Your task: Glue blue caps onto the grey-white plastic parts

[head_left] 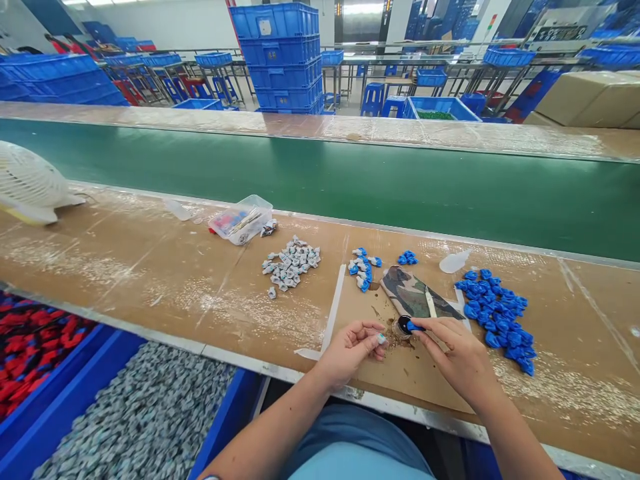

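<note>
My left hand [351, 350] pinches a small grey piece [381, 339] between thumb and fingers. My right hand [459, 353] grips a small blue piece [412, 326] over the mouth of a little round jar [400, 331] with dark contents. Whether the blue piece touches those contents cannot be made out. Behind the jar lies a folded camouflage cloth [413, 290] with a white-handled tool [431, 302] on it. Grey pieces [293, 263] are heaped to the left, blue pieces [497, 313] to the right. Joined blue-and-grey pieces [363, 268] lie behind my left hand.
A clear plastic box [243, 220] of sticks and a fan [30, 180] stand to the left. A green conveyor belt [320, 177] runs beyond the worktop. Blue bins [215, 427] of grey and red pieces sit below its front edge. A squeeze bottle [454, 262] lies at right.
</note>
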Available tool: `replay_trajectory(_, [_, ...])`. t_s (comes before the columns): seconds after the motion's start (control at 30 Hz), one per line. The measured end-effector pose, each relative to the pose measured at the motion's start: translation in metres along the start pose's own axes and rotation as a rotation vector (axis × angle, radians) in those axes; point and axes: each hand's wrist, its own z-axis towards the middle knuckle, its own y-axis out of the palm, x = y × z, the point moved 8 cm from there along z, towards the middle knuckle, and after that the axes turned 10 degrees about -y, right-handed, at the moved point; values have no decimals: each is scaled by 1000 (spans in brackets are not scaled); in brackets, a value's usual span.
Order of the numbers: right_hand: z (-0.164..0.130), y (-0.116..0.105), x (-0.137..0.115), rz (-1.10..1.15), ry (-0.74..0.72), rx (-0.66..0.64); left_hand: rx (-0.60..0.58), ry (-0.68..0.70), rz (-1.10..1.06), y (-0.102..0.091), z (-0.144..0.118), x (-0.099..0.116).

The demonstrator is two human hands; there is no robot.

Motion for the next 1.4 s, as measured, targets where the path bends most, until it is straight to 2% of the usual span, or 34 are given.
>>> replay_trajectory(0.17, [-4,-3,5,53,85,16,41,-11,-13,-1,2,-3])
replay_trajectory(0.3, [-12,-2,7,223,242,63,102,64,-9,-5,1,1])
replay_trajectory(0.4, [-14,2,-1,351,288,86,86,89,19,-3,4,-3])
replay_trajectory(0.63, [-10,15,-23,431,188,46,3,127,130,5,6,-10])
replay_trajectory(0.87, [-4,13,-26,422,66,-60,-43,170,236,8,2,-6])
replay_trajectory(1.0, [-4,17,-24,490,104,-113,-58,140,176,11,2,-7])
replay_trajectory(1.2, [-22,23,-17,573,317,45,-2,117,82,10,1,-9])
replay_trajectory(1.4, [-36,30,-15,550,374,150,44,88,84,9,3,-11])
